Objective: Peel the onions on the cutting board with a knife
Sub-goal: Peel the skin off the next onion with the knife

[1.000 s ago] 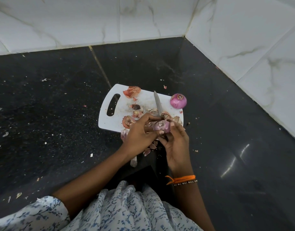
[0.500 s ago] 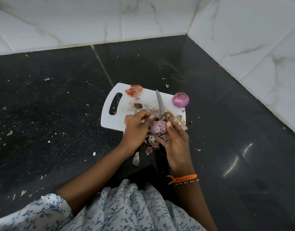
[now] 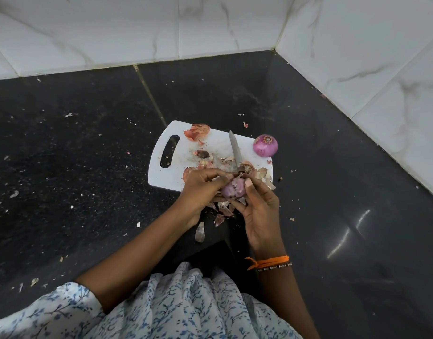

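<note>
Purple and partly stripped, the onion (image 3: 233,189) we are peeling is sitting between our two hands, just nearer us than the white cutting board (image 3: 176,177). Much of it is hiding behind our fingers, and we cannot tell how much skin is clinging to its far side. The knife (image 3: 235,150) is showing only its blade, pointing away from us over the board; its handle is disappearing behind our hands, so we cannot tell which one is carrying it. Our left hand (image 3: 202,189) is curling round the onion from the left, thumb and fingertips pinching at its top. Our right hand (image 3: 259,211) is cupping it from below, thumb pressing its right side. A second onion (image 3: 265,145) is resting beyond our right hand, at the board's far corner. Peels (image 3: 220,211) are lying under our hands on the dark surface (image 3: 88,167).
</note>
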{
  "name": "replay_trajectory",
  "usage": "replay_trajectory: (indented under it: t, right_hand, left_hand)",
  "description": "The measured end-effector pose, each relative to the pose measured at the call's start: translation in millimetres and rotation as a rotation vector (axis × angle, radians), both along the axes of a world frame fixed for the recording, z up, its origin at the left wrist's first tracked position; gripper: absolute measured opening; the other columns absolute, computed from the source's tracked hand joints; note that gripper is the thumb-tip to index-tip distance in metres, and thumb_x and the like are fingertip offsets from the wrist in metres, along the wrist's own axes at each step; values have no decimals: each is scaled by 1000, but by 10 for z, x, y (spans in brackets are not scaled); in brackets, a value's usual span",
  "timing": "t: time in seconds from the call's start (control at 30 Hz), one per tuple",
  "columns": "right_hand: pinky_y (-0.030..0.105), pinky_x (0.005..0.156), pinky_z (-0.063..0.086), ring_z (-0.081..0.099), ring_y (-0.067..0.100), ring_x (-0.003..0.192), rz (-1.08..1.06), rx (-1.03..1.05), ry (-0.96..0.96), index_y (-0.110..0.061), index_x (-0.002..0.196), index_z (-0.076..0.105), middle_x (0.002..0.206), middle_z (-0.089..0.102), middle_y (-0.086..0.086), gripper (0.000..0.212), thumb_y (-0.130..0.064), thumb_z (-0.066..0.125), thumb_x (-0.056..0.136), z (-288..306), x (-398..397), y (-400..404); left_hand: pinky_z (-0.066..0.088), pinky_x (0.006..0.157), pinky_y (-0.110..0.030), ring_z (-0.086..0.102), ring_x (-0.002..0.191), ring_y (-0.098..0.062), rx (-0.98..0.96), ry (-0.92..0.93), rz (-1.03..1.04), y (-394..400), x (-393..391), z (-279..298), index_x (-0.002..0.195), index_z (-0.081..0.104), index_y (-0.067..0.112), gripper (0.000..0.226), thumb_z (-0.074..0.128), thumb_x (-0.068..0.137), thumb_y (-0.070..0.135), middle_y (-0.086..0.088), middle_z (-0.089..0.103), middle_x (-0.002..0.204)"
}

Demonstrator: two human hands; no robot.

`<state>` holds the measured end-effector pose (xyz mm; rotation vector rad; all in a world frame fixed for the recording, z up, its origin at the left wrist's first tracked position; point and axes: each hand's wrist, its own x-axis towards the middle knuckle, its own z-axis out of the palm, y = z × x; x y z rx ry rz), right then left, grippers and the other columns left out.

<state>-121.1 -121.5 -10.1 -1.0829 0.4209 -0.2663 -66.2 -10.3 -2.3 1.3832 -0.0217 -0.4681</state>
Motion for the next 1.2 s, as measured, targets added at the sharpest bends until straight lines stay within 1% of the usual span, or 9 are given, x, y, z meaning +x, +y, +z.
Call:
replay_trajectory:
  t: [0.13, 0.27, 0.37, 0.57, 0.73, 0.87, 1.0, 1.1, 1.2]
  right_hand:
    - [39, 74, 59, 68, 27, 92, -11, 4, 28, -10, 89, 72, 94, 72, 11, 12, -10, 59, 87, 3, 18, -3]
    - [40, 78, 59, 69, 26, 91, -2, -64, 32, -11, 93, 72, 95, 72, 11, 13, -11, 59, 88, 17, 28, -9]
    - [37, 74, 59, 69, 23, 90, -1, -75, 44, -9, 95, 70, 93, 72, 9, 14, -8, 57, 90, 0, 5, -20]
    - [35, 69, 59, 71, 20, 86, 6, -22, 52, -18, 81, 76, 88, 74, 6, 24, -8, 56, 91, -12, -9, -60]
    - [40, 75, 59, 71, 21, 85, -3, -29, 53, -18, 81, 75, 88, 74, 7, 23, -8, 57, 91, -10, 6, -76]
    - [34, 71, 59, 71, 19, 82, 8, -32, 34, -20, 78, 77, 85, 74, 5, 28, -7, 56, 91, -15, 9, -88]
    - [37, 73, 59, 70, 24, 85, -2, -71, 24, -15, 86, 74, 89, 74, 9, 16, -10, 60, 89, -12, 9, -65]
    - [39, 72, 59, 69, 26, 86, -6, -78, 17, -7, 94, 71, 90, 73, 11, 14, -13, 63, 84, -13, 8, -49]
    - [38, 69, 59, 70, 26, 84, -8, -79, 20, -7, 93, 71, 87, 73, 10, 13, -12, 64, 83, -14, 12, -29]
  left_hand:
    - [57, 61, -25, 70, 71, -13, 0, 8, 19, -5, 13, -10, 82, 73, 13, 18, 58, 91, 10, 2, 72, 74]
    - [58, 67, -27, 71, 78, -15, 0, 11, -35, -20, -16, -18, 84, 71, 19, 4, 70, 82, 22, 3, 73, 79]
    - [59, 67, -30, 71, 80, -18, 4, 72, -54, -11, 10, -25, 88, 72, 17, 11, 73, 78, 12, -1, 73, 84]
    - [60, 65, -31, 70, 70, -15, -21, 121, -57, 14, 33, -19, 98, 69, 5, 14, 58, 90, 6, -7, 72, 82]
    - [59, 75, -35, 70, 85, -23, -2, 84, -108, 22, 16, -25, 107, 67, 7, 21, 63, 87, 5, -13, 71, 96]
    - [58, 81, -37, 68, 88, -24, -4, 77, -123, 9, 1, -43, 101, 67, 12, 25, 64, 81, -2, -10, 69, 95]
    - [57, 78, -31, 67, 76, -15, -110, 185, -90, -21, -11, -51, 86, 65, 14, 18, 62, 80, -2, -3, 69, 79]
    - [57, 81, -30, 65, 80, -17, -156, 233, -70, -30, -13, -65, 82, 65, 14, 15, 63, 81, 0, -6, 67, 83]
    - [57, 82, -31, 60, 86, -22, -168, 269, -52, -36, -6, -69, 84, 64, 12, 10, 63, 83, 2, -11, 64, 87]
